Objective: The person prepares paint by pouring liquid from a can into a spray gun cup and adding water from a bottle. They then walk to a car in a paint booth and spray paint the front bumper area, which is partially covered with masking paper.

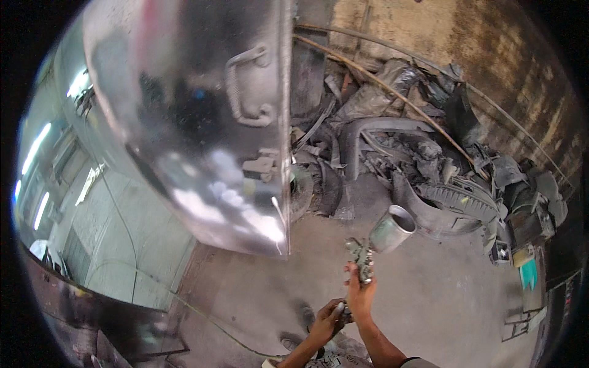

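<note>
My right hand [361,297] is wrapped round the body of a spray gun [364,260], whose fingers show at its left side. A metal paint cup [392,230] with an open top is joined to the gun, tilted toward the upper right. Just below, my left hand [327,320] is closed at the gun's lower end, around a dark fitting [346,314]. Exactly how the left fingertips grip the fitting is hard to see. Left of the gun hangs a shiny dark vehicle panel [184,141] with a pale handle [232,86], apart from both hands.
A thin yellowish hose [211,322] runs across the floor [429,294] from the left toward my feet. Torn bumpers and scrap parts [423,159] are heaped against the stained wall [521,61], with a long rod [392,92] leaning over them. A small metal frame [518,328] stands at right.
</note>
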The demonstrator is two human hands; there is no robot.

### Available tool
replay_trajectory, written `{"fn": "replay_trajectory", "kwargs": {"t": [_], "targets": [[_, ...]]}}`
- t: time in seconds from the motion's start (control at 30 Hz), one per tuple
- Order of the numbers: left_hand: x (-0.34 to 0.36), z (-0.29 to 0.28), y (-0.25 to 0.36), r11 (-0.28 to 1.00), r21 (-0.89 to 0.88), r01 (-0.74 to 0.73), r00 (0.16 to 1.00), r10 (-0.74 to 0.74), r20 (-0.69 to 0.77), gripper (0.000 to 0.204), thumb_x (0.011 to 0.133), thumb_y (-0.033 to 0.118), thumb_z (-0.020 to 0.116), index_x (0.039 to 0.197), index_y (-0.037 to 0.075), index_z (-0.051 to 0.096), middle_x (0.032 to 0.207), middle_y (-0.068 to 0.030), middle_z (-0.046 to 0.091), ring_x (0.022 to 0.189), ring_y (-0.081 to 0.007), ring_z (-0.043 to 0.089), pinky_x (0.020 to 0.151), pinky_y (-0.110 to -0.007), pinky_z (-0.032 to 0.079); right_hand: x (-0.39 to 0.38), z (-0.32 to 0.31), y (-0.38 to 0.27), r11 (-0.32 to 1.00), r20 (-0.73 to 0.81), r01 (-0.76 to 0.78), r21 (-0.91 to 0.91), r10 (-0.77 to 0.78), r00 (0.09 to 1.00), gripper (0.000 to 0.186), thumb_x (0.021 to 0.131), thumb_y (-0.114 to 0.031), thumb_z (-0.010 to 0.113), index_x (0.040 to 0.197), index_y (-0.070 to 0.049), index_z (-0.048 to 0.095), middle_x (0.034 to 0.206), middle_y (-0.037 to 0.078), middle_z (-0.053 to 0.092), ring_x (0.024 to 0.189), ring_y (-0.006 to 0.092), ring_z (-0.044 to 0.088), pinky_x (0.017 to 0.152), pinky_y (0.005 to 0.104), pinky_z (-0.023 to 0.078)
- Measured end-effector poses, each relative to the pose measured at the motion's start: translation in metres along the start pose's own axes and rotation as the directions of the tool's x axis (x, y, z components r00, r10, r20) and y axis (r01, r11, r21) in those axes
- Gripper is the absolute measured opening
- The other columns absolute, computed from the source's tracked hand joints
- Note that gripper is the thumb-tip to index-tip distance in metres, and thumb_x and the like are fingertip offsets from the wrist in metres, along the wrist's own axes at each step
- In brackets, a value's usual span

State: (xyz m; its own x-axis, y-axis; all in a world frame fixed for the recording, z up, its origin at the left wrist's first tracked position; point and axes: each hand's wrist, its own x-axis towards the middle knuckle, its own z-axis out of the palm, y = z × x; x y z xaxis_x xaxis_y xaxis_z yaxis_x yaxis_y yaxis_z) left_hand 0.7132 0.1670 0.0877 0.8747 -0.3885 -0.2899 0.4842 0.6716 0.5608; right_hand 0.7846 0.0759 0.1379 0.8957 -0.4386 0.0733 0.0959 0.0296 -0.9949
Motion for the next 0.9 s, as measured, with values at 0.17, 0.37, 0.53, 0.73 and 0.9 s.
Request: {"fn": "replay_trajectory", "kwargs": {"t": [0.17,0.37,0.53,0.73,0.9], "targets": [[0.056,0.027,-0.019,0.984,0.002,0.181,0.979,-0.180,0.100,0.025,0.100,0.020,0.050,0.117,0.003,0.058,0.099,-0.0058,0.064,0.087,-0.0133,0.063,0.083,-0.030,0.053,0.042,-0.041,-0.014,0.985,-0.178,0.144,-0.095,-0.159,0.971,0.024,0.095,-0.025,0.060,0.090,-0.002,0.058,0.073,-0.001,0.057,0.067,0.0063,0.049,0.057,0.0236,0.038],[0.128,0.077,-0.017,0.951,0.303,-0.066,0.980,0.004,0.200,0.026,0.102,0.025,0.045,0.113,0.005,0.057,0.096,-0.0022,0.064,0.083,-0.0114,0.062,0.080,-0.029,0.053,0.118,-0.061,-0.030,0.980,-0.172,0.175,-0.091,-0.188,0.967,0.024,0.095,-0.025,0.061,0.089,-0.002,0.055,0.070,-0.002,0.054,0.061,0.0058,0.044,0.054,0.0240,0.036],[0.189,0.098,-0.007,0.970,0.210,0.120,0.982,-0.147,0.118,0.029,0.104,0.030,0.042,0.111,0.007,0.058,0.091,0.0005,0.062,0.079,-0.0088,0.059,0.074,-0.026,0.051,0.181,-0.063,-0.035,0.991,-0.118,0.097,-0.088,-0.107,0.987,0.026,0.094,-0.027,0.061,0.085,-0.003,0.055,0.069,0.000,0.054,0.063,0.0072,0.047,0.056,0.0249,0.038],[0.242,0.088,-0.009,0.906,0.422,-0.019,0.997,-0.016,0.078,0.031,0.103,0.029,0.043,0.116,0.004,0.057,0.097,-0.0014,0.061,0.083,-0.0085,0.056,0.075,-0.024,0.047,0.240,-0.058,0.006,0.967,-0.133,0.252,-0.043,-0.255,0.958,0.021,0.094,-0.021,0.061,0.088,-0.002,0.056,0.070,-0.002,0.052,0.062,0.0065,0.046,0.055,0.0241,0.039],[0.223,0.033,-0.020,0.864,0.418,-0.283,0.946,0.322,-0.026,0.033,0.102,0.024,0.048,0.127,0.004,0.052,0.112,-0.0077,0.061,0.103,-0.0150,0.057,0.092,-0.030,0.045,0.266,-0.041,0.013,0.975,-0.074,0.218,-0.044,-0.221,0.972,0.020,0.095,-0.021,0.061,0.090,-0.002,0.056,0.071,-0.002,0.052,0.062,0.0073,0.048,0.056,0.0247,0.042]]}}
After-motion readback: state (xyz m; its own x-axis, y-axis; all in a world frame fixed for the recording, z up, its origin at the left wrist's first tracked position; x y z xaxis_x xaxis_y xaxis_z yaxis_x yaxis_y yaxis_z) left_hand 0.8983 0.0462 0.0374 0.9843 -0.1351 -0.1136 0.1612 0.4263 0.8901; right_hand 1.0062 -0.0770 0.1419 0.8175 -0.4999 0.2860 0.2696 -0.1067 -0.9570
